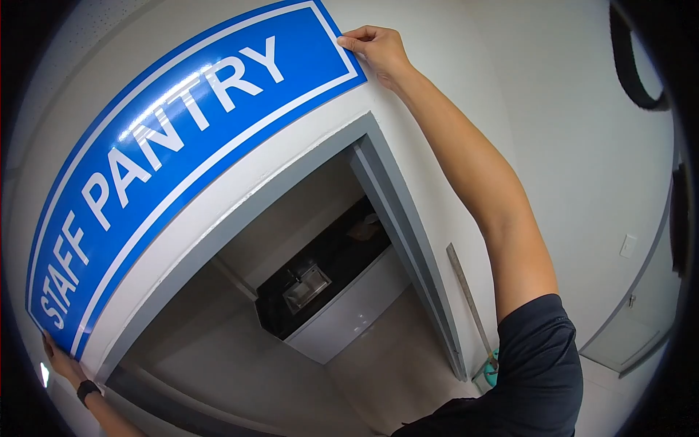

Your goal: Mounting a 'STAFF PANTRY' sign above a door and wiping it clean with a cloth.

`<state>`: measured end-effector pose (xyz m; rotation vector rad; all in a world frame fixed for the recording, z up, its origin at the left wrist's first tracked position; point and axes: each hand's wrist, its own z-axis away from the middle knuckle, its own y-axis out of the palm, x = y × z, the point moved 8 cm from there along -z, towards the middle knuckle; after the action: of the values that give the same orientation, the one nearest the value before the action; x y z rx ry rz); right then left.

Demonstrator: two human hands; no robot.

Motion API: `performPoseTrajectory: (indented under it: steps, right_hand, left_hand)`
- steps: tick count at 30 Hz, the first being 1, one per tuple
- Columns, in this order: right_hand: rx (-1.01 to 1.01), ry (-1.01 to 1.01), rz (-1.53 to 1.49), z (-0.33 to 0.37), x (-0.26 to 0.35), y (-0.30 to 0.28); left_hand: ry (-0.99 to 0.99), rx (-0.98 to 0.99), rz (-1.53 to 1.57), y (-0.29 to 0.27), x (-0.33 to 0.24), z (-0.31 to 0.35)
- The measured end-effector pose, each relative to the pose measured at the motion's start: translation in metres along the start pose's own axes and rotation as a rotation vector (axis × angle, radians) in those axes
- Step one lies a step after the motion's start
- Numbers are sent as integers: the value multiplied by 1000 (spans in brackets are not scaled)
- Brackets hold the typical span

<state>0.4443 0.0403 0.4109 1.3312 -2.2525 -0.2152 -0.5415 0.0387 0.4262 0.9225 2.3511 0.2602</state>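
A long blue sign (pixel 186 135) with white lettering and a white border line lies against the white wall above a doorway. My right hand (pixel 380 51) pinches its right end, thumb and forefinger at the edge near the upper corner. At the sign's lower left corner, my left hand (pixel 64 364) grips the edge, its fingers partly hidden at the dark rim of the picture. A dark wristband (pixel 88 390) is on my left wrist. My right arm reaches up past the door frame. Whether the sign's back touches the wall all along cannot be seen.
Below the sign is a grey door frame (pixel 394 191). Through it show a black counter (pixel 273 309) and a metal sink (pixel 307 288). A long straight strip (pixel 466 288) leans on the wall right of the doorway, near a teal object (pixel 491 370). A wall switch (pixel 628 245) is further right.
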Motion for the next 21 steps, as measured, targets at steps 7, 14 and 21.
performPoseTrajectory:
  steps: [7, 14, 21]
  right_hand:
    - [27, 22, -4, 0, -2, 3]
    - [32, 41, 2, 1, -2, 2]
    - [28, 26, 0, 0, -2, -3]
  left_hand:
    - [-29, 5, 27, -4, 3, -6]
    - [-53, 8, 55, 2, -4, 4]
    - [-31, 13, 51, 8, -13, 12]
